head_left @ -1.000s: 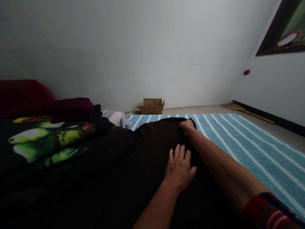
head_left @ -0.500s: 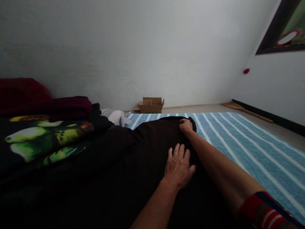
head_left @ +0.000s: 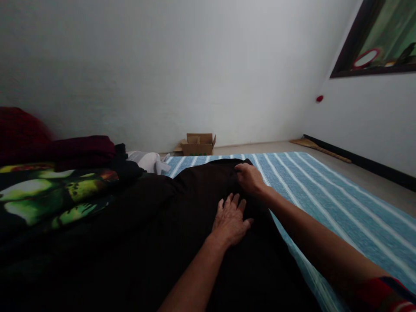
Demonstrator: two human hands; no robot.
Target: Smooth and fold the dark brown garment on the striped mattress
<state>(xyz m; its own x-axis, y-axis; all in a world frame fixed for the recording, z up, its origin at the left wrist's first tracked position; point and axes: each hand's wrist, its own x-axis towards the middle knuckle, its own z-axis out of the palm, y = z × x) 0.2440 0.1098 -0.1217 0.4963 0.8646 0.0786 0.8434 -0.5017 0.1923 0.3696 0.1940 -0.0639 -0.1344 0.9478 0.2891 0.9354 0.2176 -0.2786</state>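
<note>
A dark cloth (head_left: 182, 225) lies spread over a blue striped mat (head_left: 325, 195), filling the lower middle of the view. Left of the cloth sits a pile of clothes (head_left: 58, 182), one with a green print. On the cloth, the left hand (head_left: 231, 220) rests flat, fingers spread and gripping nothing. Just right and farther up, the right hand (head_left: 248, 178) curls closed, pinching the cloth's far edge.
</note>
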